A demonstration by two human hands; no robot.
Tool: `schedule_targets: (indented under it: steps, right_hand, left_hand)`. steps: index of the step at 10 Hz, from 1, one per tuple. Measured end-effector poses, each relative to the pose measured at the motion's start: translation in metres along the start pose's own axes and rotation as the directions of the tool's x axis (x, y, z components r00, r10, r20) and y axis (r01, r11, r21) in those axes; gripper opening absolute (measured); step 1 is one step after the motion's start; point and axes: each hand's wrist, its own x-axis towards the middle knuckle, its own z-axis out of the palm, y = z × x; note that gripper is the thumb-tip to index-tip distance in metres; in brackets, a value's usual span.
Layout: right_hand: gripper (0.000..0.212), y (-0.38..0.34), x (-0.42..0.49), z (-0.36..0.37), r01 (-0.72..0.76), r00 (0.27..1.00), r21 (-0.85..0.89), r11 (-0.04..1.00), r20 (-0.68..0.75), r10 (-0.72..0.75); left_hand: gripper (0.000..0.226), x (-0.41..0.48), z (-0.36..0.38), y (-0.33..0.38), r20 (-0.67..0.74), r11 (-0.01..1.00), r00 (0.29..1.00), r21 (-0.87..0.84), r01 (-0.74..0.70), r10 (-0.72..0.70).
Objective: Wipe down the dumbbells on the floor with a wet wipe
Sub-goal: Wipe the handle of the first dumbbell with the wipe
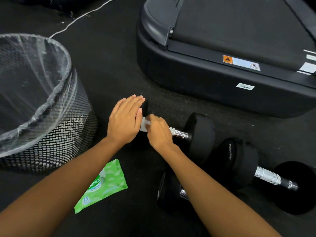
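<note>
A black dumbbell (201, 134) with a chrome handle lies on the dark floor at the centre. My left hand (125, 120) rests flat, fingers together, on its left head, which is mostly hidden. My right hand (158, 131) presses a white wet wipe (145, 125) against the handle next to that head. A second dumbbell (266, 175) lies at the lower right. A third dumbbell (168, 190) sits partly under my right forearm. The green wipe packet (104, 185) lies flat on the floor between my arms.
A black mesh waste bin (51, 134) with a clear liner stands at the left. A treadmill base (213, 79) fills the upper right. A thin white cable (77, 19) runs across the floor at the top left.
</note>
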Motion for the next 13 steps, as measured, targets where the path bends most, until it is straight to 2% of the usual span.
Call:
schedule_targets:
  steps: [1, 2, 3, 4, 5, 7, 8, 9, 10, 11, 12, 13]
  right_hand:
    - [0.027, 0.012, -0.005, -0.007, 0.039, 0.999, -0.023, 0.999, -0.024, -0.040]
    - [0.028, 0.016, 0.003, -0.014, -0.097, 0.992, -0.061, 0.993, 0.079, 0.102]
    - [0.026, 0.003, 0.013, -0.016, -0.116, 0.978, -0.070, 0.991, 0.163, 0.126]
    - [0.022, -0.006, 0.013, -0.012, -0.020, 0.987, -0.075, 0.997, 0.155, 0.031]
    - [0.028, 0.006, 0.004, -0.014, 0.012, 0.994, -0.014, 1.000, 0.105, -0.010]
    - [0.028, 0.021, 0.004, -0.018, -0.112, 0.989, 0.098, 0.989, 0.103, 0.102]
    - [0.026, 0.007, 0.012, -0.007, -0.113, 0.988, 0.022, 0.993, 0.107, 0.110]
    - [0.022, 0.003, 0.006, 0.001, -0.014, 0.999, 0.005, 1.000, 0.037, 0.014]
    - [0.028, 0.019, -0.005, -0.007, 0.049, 0.999, 0.014, 0.999, -0.012, -0.049]
    - [0.029, 0.031, -0.010, -0.014, -0.030, 1.000, 0.008, 1.000, -0.010, 0.030]
    - [0.029, 0.025, 0.001, -0.011, -0.076, 0.996, -0.090, 0.993, 0.038, 0.079]
    - [0.026, 0.009, 0.008, -0.004, -0.051, 0.998, -0.076, 0.996, 0.043, 0.054]
  left_hand:
    - [0.042, -0.001, 0.000, 0.000, -0.015, 1.000, 1.000, 0.003, -0.009, 0.009]
    - [0.042, -0.001, 0.000, -0.001, -0.018, 1.000, 1.000, -0.005, -0.009, 0.008]
    - [0.043, 0.000, 0.000, 0.000, -0.012, 1.000, 1.000, -0.003, -0.005, 0.005]
    - [0.043, 0.001, 0.000, 0.000, -0.017, 1.000, 1.000, 0.005, -0.006, 0.006]
    - [0.043, 0.000, -0.001, 0.001, -0.017, 1.000, 1.000, -0.002, -0.007, 0.007]
    - [0.042, -0.001, 0.000, 0.000, -0.017, 1.000, 1.000, 0.003, -0.011, 0.011]
    - [0.042, 0.001, 0.001, 0.000, -0.015, 1.000, 1.000, 0.010, -0.015, 0.015]
    - [0.043, 0.000, 0.000, 0.000, -0.010, 1.000, 1.000, 0.010, -0.012, 0.012]
    - [0.042, -0.001, 0.000, 0.000, -0.017, 1.000, 1.000, 0.011, -0.019, 0.019]
    - [0.042, -0.002, 0.001, -0.002, -0.013, 1.000, 1.000, 0.006, -0.017, 0.017]
    - [0.042, -0.001, 0.001, -0.002, -0.005, 1.000, 1.000, 0.010, -0.015, 0.015]
    - [0.042, 0.000, 0.001, -0.001, -0.001, 1.000, 1.000, 0.006, -0.017, 0.017]
